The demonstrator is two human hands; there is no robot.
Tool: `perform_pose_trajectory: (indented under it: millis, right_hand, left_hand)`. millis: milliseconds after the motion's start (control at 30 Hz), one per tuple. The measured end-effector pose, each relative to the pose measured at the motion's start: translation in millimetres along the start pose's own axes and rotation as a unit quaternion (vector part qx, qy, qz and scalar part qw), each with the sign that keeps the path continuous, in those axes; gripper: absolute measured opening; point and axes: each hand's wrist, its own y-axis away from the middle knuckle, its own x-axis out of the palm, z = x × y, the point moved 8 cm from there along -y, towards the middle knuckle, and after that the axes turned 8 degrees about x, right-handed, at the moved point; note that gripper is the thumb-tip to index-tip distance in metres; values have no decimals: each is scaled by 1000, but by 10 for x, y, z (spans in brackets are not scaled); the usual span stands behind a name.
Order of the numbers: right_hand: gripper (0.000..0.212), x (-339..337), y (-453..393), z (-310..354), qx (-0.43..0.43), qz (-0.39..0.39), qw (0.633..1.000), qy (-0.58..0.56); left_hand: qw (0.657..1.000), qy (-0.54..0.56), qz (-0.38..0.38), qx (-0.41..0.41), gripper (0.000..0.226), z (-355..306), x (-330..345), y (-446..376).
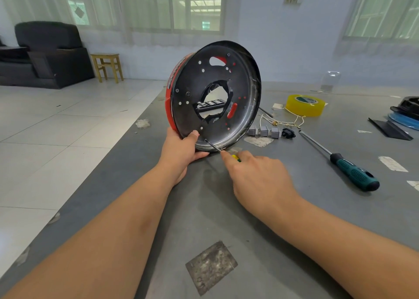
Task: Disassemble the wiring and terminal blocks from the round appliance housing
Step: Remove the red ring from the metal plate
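Observation:
The round black appliance housing (240, 87), red on its outer wall, stands on edge on the grey table (226, 208) with its hollow inside facing me. My left hand (183, 153) grips its lower rim, thumb inside. My right hand (256, 176) holds a small yellow-handled screwdriver (215, 148). Its tip sits at a hole in the housing's lower inside face. Grey terminal blocks (264, 131), a black socket (288, 132) and pale wires (283, 121) lie loose on the table to the right of the housing.
A larger teal-handled screwdriver (353, 173) lies to the right. Behind it sit a yellow tape roll (305, 105) and, at the far right edge, dark and blue parts (405, 115). A black tool case (209, 104) shows through the housing's centre hole. The table's left edge runs diagonally beside tiled floor.

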Motion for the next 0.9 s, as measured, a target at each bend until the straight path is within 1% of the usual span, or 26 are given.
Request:
perform_pose_trajectory:
  millis: [67,133,200,267,367,433,467,500,533,600,633,667,700,733,767,800,833,900]
  right_hand:
    - [47,26,-18,-40,38,2,996,-84]
    - [44,86,-32,-140,83,13,973,-214]
    - [41,144,-52,-273,126,20,931,-343]
    - [34,217,-65,-374,166,36,881,-442]
    - [34,339,-44,-474,250,54,778,-573]
    - [31,404,-25,-516,290,46,714,-636]
    - [33,434,-20,-533,303,38,684,-662]
    - [35,466,-16,-549,313,31,650,-692]
    - [36,486,-16,-563,319,23,608,-726]
    - [32,503,-15,-600,323,1,517,-793]
    - [30,509,-17,-620,321,-6,483,-815]
    - [27,504,-27,-631,313,-12,463,-829]
    - [23,491,-44,-642,300,-20,453,-839]
    - [19,469,-65,-648,286,-26,452,-844]
    - [14,442,-83,-650,272,-32,462,-844]
    - [12,411,-93,-644,262,-38,479,-837]
    - [16,392,-97,-636,259,-39,504,-823]
    - [38,375,-82,-613,266,-13,571,-777]
  left_hand:
    - [1000,6,-13,8,28,-6,-29,3]
    - [1000,-1,-24,17,29,-8,-53,-3]
    - [999,-6,-36,19,29,-1,-73,-16]
    - [999,-7,-46,17,29,12,-91,-33]
    - [998,-10,-65,17,29,17,-129,-53]
    - [997,-2,-79,17,28,21,-159,-64]
    - [996,7,-85,15,27,25,-173,-67]
    - [996,17,-90,12,26,28,-184,-69]
    - [995,28,-93,8,25,33,-190,-72]
    - [994,40,-97,0,24,38,-196,-76]
    - [994,42,-99,-3,24,38,-198,-75]
    - [994,43,-101,-6,23,39,-199,-75]
    - [994,43,-101,-8,23,38,-197,-76]
    - [994,41,-100,-9,23,39,-193,-76]
    - [994,39,-99,-9,22,39,-189,-74]
    - [994,36,-98,-10,21,39,-188,-70]
    - [994,31,-100,-10,20,39,-190,-66]
    - [994,21,-103,-11,20,41,-198,-65]
